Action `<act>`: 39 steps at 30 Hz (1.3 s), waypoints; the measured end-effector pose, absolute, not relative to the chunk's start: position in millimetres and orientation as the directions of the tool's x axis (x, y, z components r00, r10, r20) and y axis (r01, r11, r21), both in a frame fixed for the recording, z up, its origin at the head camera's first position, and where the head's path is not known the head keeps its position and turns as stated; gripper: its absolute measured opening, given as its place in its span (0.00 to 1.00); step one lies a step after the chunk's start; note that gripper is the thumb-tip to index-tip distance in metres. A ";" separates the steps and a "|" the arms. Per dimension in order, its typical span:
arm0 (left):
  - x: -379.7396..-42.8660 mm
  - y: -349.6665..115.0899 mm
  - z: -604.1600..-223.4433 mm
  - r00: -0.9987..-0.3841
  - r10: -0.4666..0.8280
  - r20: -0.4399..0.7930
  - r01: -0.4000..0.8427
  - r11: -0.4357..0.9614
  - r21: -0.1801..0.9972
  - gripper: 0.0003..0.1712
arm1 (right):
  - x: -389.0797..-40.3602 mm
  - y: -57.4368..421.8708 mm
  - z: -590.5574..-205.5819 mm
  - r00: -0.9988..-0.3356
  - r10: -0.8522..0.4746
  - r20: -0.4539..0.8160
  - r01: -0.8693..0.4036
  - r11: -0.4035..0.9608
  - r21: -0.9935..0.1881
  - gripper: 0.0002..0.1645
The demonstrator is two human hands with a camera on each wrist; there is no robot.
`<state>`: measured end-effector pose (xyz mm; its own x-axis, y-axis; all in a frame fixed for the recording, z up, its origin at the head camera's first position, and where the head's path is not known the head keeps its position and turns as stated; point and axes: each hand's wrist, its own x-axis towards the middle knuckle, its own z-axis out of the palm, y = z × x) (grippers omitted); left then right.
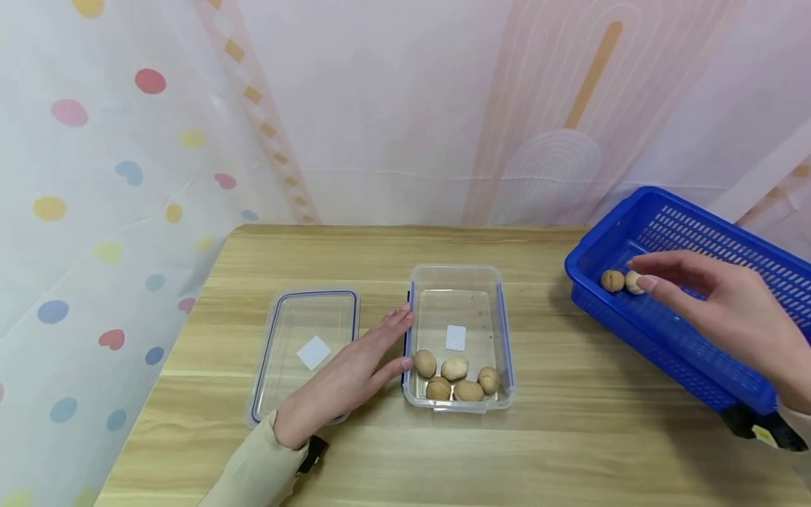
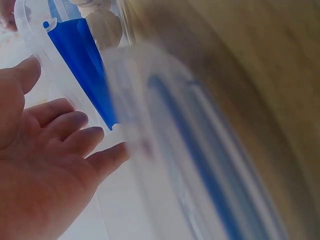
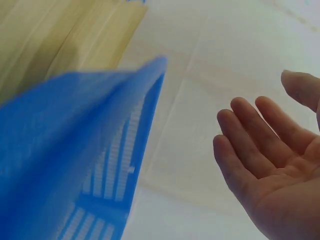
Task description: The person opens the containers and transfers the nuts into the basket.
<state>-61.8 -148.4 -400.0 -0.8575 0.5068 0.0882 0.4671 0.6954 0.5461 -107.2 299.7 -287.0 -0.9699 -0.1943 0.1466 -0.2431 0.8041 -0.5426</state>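
A clear plastic box [image 1: 455, 310] with blue side clips holds several walnuts [image 1: 469, 390] gathered at its near end. My left hand [image 1: 355, 370] rests its fingertips on the box's left side, fingers fairly straight. Over the left end of a blue basket [image 1: 665, 352], my right hand [image 1: 728, 310] hovers with thumb and fingers apart and nothing between them. Two walnuts [image 1: 612, 280] lie in the basket just beyond those fingertips. In the right wrist view, the right hand [image 3: 275, 160] shows a bare palm.
A clear lid [image 1: 279, 352] with a blue seal lies left of the box, partly under the left forearm. The wooden table [image 1: 557, 436] meets a patterned curtain [image 1: 393, 105] at the back. The basket's raised rim stands between box and right hand.
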 end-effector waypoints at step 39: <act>-61.9 -153.5 -397.8 -0.856 0.512 0.075 0.459 0.684 0.566 0.37 | -80.7 159.8 -350.9 -0.737 -0.501 0.453 -0.650 0.341 -0.680 0.19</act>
